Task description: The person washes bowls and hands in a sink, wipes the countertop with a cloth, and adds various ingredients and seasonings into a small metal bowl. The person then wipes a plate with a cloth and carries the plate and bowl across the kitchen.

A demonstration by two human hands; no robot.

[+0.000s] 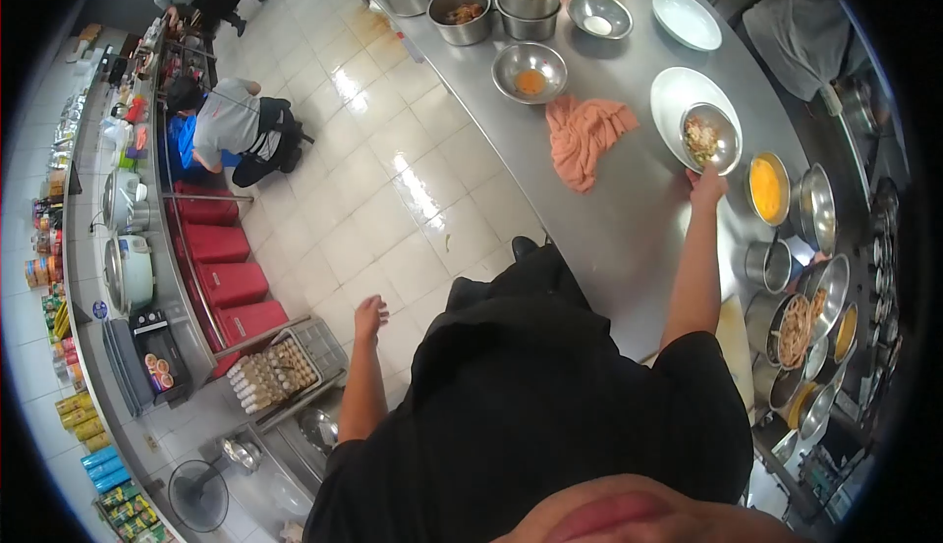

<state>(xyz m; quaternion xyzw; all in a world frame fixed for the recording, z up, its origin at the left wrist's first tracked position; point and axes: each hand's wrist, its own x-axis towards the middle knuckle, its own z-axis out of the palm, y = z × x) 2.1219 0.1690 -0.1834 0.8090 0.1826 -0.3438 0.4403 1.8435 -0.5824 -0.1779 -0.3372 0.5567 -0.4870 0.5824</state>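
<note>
My right hand (706, 186) reaches over the steel table and grips the near rim of a small metal bowl (725, 150). Chopped food in pale, green and reddish bits (700, 138) lies inside it. Under and behind the bowl is a white oval plate (678, 94); whether the bowl rests on it I cannot tell. An orange cloth (587, 140) lies crumpled to the left of the plate. My left hand (370, 318) hangs over the tiled floor at my side, fingers loosely apart and holding nothing.
Metal bowls, one with orange liquid (530, 81), and another white plate (687, 20) stand farther along the table (609, 239). Yellow liquid fills a bowl (765, 190) at right. Egg trays (270, 374) sit at lower left. One person (231, 126) crouches by red bins (231, 283).
</note>
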